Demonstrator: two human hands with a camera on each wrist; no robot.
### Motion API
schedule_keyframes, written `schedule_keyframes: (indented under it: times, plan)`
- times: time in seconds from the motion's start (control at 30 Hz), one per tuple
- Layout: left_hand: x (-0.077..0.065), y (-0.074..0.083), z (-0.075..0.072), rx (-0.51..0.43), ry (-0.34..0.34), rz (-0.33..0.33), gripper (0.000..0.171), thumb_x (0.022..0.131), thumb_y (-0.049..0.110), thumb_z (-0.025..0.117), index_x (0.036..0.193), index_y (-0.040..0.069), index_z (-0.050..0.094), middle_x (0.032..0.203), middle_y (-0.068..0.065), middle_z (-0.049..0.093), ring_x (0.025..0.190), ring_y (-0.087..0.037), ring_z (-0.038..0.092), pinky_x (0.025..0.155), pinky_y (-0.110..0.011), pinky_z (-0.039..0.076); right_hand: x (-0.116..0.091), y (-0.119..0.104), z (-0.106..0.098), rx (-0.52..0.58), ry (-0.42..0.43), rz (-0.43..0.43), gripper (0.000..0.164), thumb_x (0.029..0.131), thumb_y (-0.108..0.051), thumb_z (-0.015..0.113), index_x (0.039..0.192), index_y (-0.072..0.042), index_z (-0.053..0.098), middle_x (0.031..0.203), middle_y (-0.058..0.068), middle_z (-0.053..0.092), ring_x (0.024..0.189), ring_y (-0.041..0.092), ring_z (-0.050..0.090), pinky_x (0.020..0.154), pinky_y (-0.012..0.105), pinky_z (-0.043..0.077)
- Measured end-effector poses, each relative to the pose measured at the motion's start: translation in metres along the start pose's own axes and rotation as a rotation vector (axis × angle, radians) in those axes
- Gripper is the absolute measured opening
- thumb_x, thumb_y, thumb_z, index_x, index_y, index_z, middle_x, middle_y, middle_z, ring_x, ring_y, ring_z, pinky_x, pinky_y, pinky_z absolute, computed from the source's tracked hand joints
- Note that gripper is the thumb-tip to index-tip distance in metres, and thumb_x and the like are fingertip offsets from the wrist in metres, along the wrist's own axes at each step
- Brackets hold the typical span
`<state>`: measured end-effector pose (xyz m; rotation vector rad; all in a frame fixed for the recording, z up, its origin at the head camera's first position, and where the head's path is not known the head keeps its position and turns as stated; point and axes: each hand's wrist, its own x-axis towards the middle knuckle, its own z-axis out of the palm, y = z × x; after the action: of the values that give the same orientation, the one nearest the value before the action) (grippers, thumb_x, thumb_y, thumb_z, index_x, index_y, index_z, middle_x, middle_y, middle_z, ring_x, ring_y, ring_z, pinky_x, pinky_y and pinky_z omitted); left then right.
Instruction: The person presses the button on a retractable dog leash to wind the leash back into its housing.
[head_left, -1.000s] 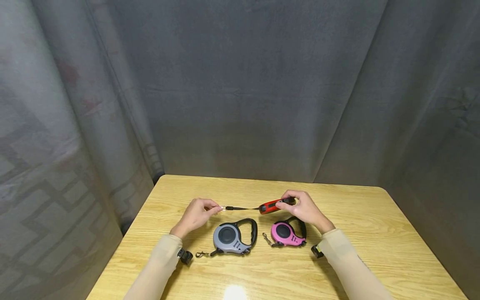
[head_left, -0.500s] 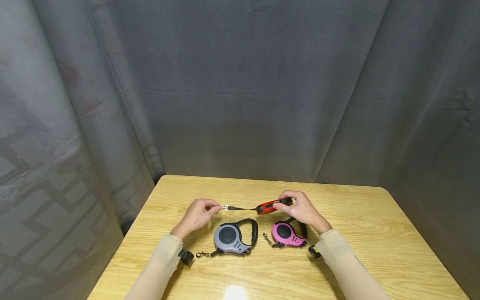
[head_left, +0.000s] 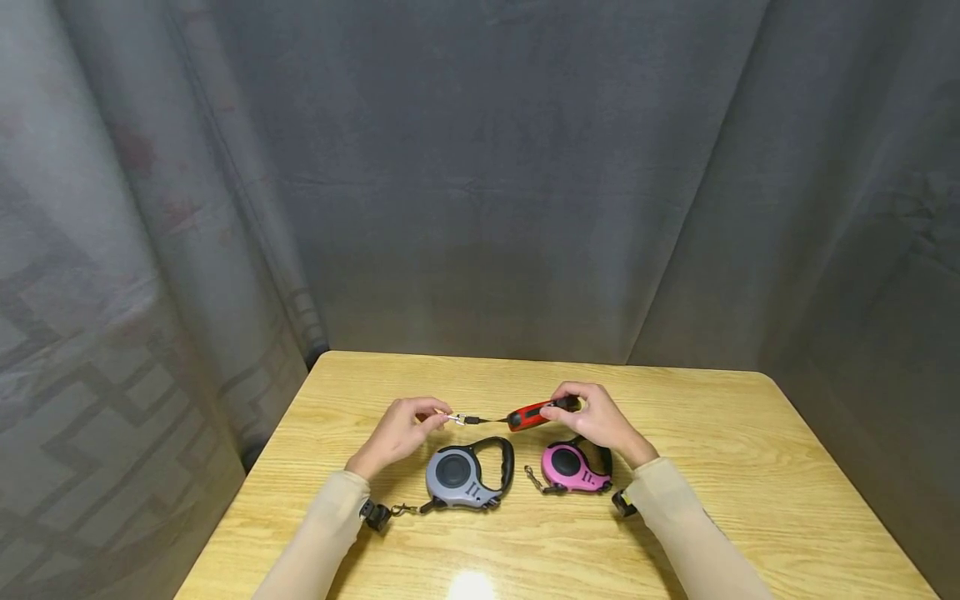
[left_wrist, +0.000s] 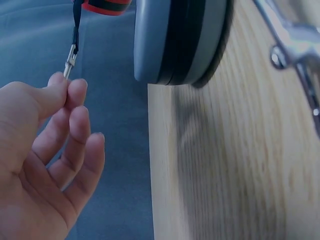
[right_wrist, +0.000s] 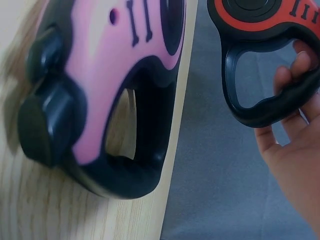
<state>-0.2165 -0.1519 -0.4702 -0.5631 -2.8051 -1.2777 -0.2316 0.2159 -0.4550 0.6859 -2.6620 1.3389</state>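
My right hand (head_left: pixel 596 417) grips a red and black retractable dog leash (head_left: pixel 529 415), with fingers through its black handle loop (right_wrist: pixel 235 95). Out to the left, my left hand (head_left: pixel 401 432) pinches the leash's metal snap clip (left_wrist: pixel 70 64) between thumb and fingertips. A short length of black strap (head_left: pixel 491 420) spans the gap between clip and case. Nearer me on the table lie a grey retractable leash (head_left: pixel 455 477) and a pink one (head_left: pixel 573 467). Both hands are above and behind these two.
The wooden table (head_left: pixel 712 500) carries the two leashes. The grey one's clip (head_left: pixel 405 508) lies at its left, close to my left wrist camera; the pink one's clip (head_left: pixel 533 477) points left too. Grey curtains (head_left: pixel 480 183) hang behind the table and along its sides.
My right hand has moved slightly left with the red leash, and my left hand slightly right with the clip. The strap between them is shorter. The grey and pink leashes stay put.
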Motion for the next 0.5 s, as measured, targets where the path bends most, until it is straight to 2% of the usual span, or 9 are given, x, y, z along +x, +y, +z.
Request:
schedule_keyframes:
  times: [0.17, 0.3, 0.5]
  plan:
    - [0.0, 0.002, -0.0011, 0.011, 0.004, 0.038, 0.017, 0.101, 0.021, 0.075, 0.114, 0.013, 0.084, 0.097, 0.003, 0.083, 0.086, -0.015, 0.074, 0.074, -0.023, 0.055, 0.0013, -0.0021, 0.0026, 0.01, 0.003, 0.003, 0.013, 0.089, -0.032, 0.087, 0.088, -0.027, 0.076, 0.086, -0.01, 0.07, 0.08, 0.015, 0.057, 0.078, 0.034, 0.044]
    - [-0.0005, 0.0027, -0.0009, 0.009, -0.004, 0.048, 0.021, 0.101, 0.022, 0.075, 0.118, 0.013, 0.083, 0.1, 0.002, 0.083, 0.084, -0.009, 0.07, 0.072, -0.024, 0.054, 0.0026, -0.0025, 0.0046, 0.012, -0.002, 0.001, 0.013, 0.089, -0.032, 0.087, 0.089, -0.027, 0.076, 0.086, -0.01, 0.07, 0.079, 0.014, 0.056, 0.078, 0.035, 0.045]
    - [-0.0019, 0.0027, -0.0008, -0.01, -0.036, 0.045, 0.022, 0.103, 0.024, 0.073, 0.119, 0.014, 0.083, 0.098, 0.0, 0.083, 0.083, -0.011, 0.07, 0.07, -0.024, 0.054, 0.003, -0.0035, 0.0071, 0.015, -0.012, -0.009, 0.012, 0.09, -0.031, 0.087, 0.089, -0.026, 0.075, 0.085, -0.008, 0.069, 0.076, 0.014, 0.055, 0.075, 0.034, 0.045]
